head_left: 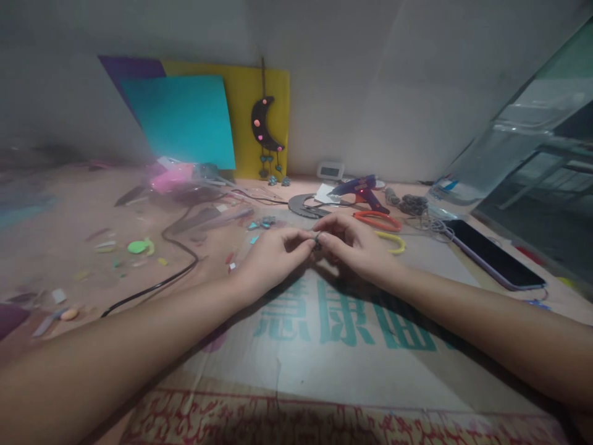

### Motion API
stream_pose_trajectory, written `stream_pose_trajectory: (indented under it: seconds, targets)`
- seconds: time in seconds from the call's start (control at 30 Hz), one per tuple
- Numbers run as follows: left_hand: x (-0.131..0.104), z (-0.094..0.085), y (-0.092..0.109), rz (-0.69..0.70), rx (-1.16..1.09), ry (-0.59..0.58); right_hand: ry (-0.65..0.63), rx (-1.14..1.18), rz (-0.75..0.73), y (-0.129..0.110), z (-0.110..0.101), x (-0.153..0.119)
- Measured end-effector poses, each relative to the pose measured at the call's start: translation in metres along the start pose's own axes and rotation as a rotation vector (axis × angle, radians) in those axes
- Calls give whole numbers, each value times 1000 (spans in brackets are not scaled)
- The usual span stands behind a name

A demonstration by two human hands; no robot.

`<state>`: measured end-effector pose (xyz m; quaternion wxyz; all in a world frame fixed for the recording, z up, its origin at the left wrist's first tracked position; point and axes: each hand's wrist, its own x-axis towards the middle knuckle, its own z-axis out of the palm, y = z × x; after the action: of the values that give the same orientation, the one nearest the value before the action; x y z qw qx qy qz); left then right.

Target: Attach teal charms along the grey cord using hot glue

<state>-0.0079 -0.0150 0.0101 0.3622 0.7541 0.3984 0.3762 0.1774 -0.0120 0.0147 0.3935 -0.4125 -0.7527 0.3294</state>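
My left hand (277, 254) and my right hand (353, 248) meet over the middle of the table, fingertips pinched together. Between them is a small dark greenish piece (317, 241), mostly covered by the fingers; its kind cannot be made out. Just beyond the hands lies a grey crescent-shaped piece (301, 206). Scissors with orange (377, 220) and yellow handles lie behind my right hand. Small teal and grey scraps (262, 222) lie beyond my left hand.
A blue glue gun (359, 185) and grey yarn (412, 204) sit at the back. At right rests a phone (495, 253). A black cord (180, 269) crosses the left side among coloured scraps. A crescent ornament (260, 127) hangs before yellow card (241, 93).
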Motion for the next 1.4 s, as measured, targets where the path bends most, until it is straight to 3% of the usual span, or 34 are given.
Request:
stream_pose_trajectory:
  seconds: [0.63, 1.07, 1.4]
  targets:
    - [-2, 0, -3, 46, 25, 4, 91, -233, -51, -5, 0, 1]
    - [0, -1, -3, 54, 51, 38, 29, -35, -36, -2, -1, -1]
    - [0, -1, 2, 20, 53, 116, 90, -53, -39, -2, 0, -2]
